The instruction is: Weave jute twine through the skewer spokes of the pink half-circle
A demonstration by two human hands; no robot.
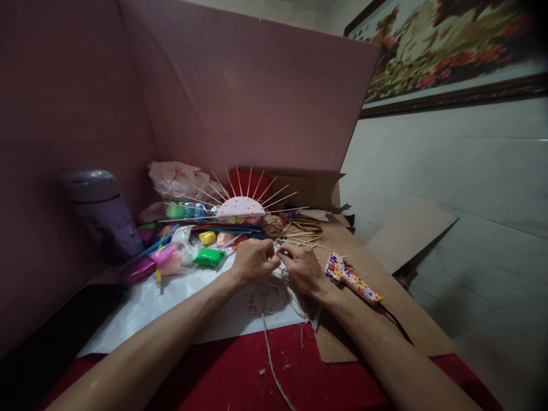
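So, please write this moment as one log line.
left hand: pinching twine | right hand: pinching twine | glue gun: beside right hand

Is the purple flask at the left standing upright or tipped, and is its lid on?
Upright, lid on. The purple flask stands on its base against the pink board, its domed lid closed on top.

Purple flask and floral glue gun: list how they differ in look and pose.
The purple flask stands upright at the far left by the pink board; the floral glue gun lies flat on brown cardboard beside the right hand. The flask is plain purple; the glue gun is white with many-coloured flowers. Neither is touched.
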